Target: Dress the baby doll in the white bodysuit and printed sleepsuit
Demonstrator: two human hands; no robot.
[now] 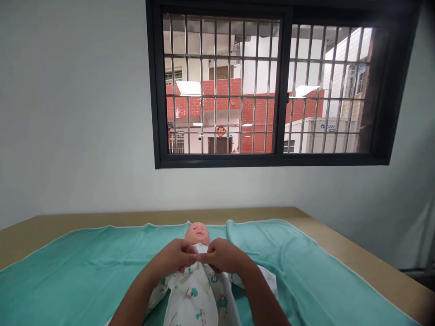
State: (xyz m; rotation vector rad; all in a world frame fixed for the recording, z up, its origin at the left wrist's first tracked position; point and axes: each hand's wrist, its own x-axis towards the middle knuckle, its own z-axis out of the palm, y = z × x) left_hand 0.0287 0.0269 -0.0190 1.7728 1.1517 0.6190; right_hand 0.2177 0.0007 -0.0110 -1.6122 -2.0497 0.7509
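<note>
A baby doll point(196, 232) lies on its back on a teal blanket point(84, 267), its head towards the wall. It wears a white garment point(199, 296) printed with small animals. My left hand point(175, 258) and my right hand point(222, 256) meet at the doll's chest just below the chin. Both have their fingers curled and pinched on the garment's front edges near the collar. The doll's arms and legs are hidden under the cloth and my forearms.
The blanket covers most of a light wooden table point(340, 240) that stands against a white wall. Above it is a black-framed window point(268, 86) with metal bars, showing a red brick building outside. The table's right edge runs diagonally at lower right.
</note>
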